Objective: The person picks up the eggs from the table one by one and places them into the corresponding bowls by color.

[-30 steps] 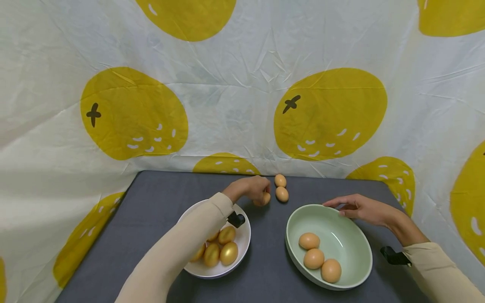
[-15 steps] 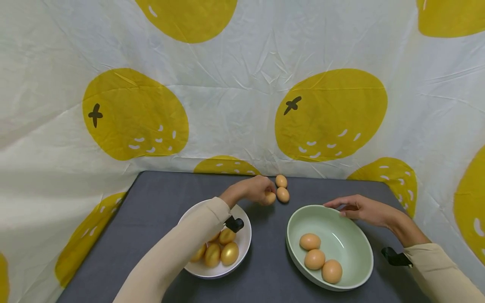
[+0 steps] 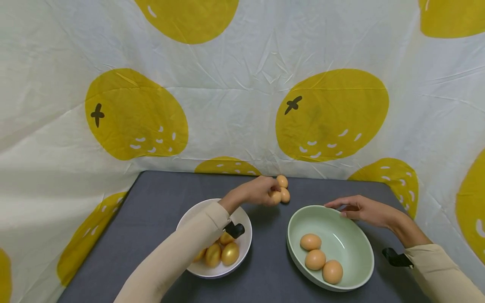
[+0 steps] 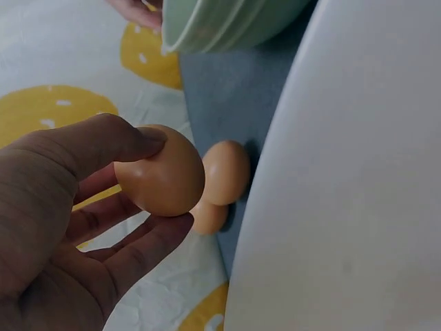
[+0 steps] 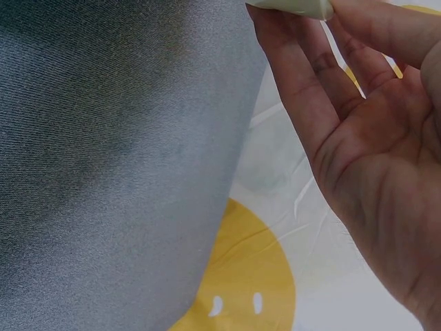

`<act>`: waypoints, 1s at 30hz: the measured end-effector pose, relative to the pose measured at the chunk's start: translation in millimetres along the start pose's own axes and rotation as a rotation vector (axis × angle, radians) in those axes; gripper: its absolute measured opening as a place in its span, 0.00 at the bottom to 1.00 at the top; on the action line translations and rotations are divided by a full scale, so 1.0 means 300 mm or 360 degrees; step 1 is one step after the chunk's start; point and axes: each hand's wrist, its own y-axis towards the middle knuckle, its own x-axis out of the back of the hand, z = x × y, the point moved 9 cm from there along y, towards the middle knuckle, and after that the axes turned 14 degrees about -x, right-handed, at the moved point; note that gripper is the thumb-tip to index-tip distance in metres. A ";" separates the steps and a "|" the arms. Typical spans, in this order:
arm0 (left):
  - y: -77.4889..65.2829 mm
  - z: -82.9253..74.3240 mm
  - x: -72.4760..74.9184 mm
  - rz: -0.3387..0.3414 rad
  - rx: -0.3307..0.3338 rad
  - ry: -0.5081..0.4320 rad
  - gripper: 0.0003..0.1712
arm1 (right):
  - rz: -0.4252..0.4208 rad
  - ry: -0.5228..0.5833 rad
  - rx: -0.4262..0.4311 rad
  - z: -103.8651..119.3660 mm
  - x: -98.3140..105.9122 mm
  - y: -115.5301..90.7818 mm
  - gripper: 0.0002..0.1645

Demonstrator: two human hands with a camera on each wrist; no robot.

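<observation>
My left hand (image 3: pixel 254 191) pinches a brown egg (image 3: pixel 275 197) between thumb and fingertips. In the left wrist view, the thumb lies over the near side of this egg (image 4: pixel 165 176) and the fingers reach under it. Right beside it, at the table's far edge, are two more brown eggs, a nearer egg (image 3: pixel 285 195) and a farther egg (image 3: pixel 282 181). My right hand (image 3: pixel 365 209) grips the far rim of a light green bowl (image 3: pixel 352 237), thumb and fingers on either side of the rim. Three brown eggs (image 3: pixel 315 259) lie inside that bowl.
A white bowl (image 3: pixel 246 235) with several golden eggs (image 3: pixel 230 253) stands under my left forearm, which hides part of it. Dark grey cloth covers the table (image 3: pixel 163 198). Behind hangs a white curtain (image 3: pixel 231 113) printed with yellow fruit.
My left hand has carried the egg a little to the right, up to the two eggs at the far edge. The right hand keeps its grip on the green bowl.
</observation>
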 end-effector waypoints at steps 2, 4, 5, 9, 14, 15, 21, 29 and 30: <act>0.001 -0.007 0.003 -0.0018 -0.0003 0.0011 0.07 | 0.0001 0.0002 -0.0002 -0.002 0.001 0.001 0.27; 0.001 -0.020 0.009 -0.0038 -0.0018 0.0025 0.10 | 0.0000 0.0007 -0.0007 -0.004 0.002 0.001 0.27; 0.001 -0.029 0.012 -0.0047 -0.0028 0.0027 0.10 | 0.0000 0.0009 -0.0009 -0.004 0.002 0.002 0.27; -0.001 -0.060 0.020 -0.0079 -0.0055 0.0050 0.13 | -0.0003 0.0013 -0.0020 -0.005 0.003 0.004 0.27; -0.003 -0.088 0.017 -0.0086 -0.0051 0.0058 0.20 | -0.0003 0.0005 -0.0025 -0.004 0.001 0.004 0.27; -0.003 -0.092 0.015 -0.0084 -0.0047 0.0049 0.20 | -0.0003 0.0005 -0.0025 -0.004 0.001 0.004 0.27; 0.003 -0.128 0.002 -0.0089 -0.0085 0.0043 0.18 | 0.0001 0.0003 -0.0016 -0.005 0.000 0.002 0.27; 0.026 -0.178 -0.029 -0.0091 -0.0177 0.0026 0.19 | -0.0003 0.0006 -0.0016 -0.009 -0.001 0.002 0.27; 0.029 -0.185 -0.034 -0.0088 -0.0195 0.0034 0.19 | -0.0002 0.0007 -0.0019 -0.010 -0.002 0.002 0.27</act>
